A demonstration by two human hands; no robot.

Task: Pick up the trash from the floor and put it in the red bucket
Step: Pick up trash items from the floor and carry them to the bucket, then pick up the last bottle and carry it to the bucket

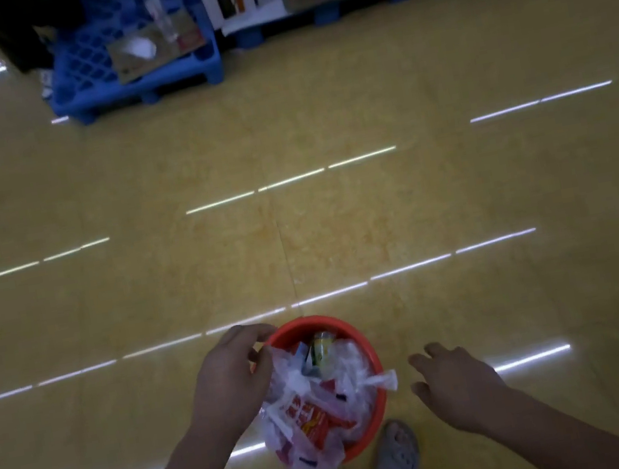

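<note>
The person's left hand (229,374) has its fingers curled over the far left rim of a round red plastic bucket (306,323) and grips it, while the right hand (458,385) hovers just right of the bucket with fingers spread loosely, holding nothing. The bucket sits low in front of the person's grey sandals (395,453) over the glossy yellow floor (296,216), heaped with crumpled clear and red-printed plastic bags (310,418) and a green-and-yellow drink can (320,347). A blue plastic pallet (75,68) lies well apart at the far side.
</note>
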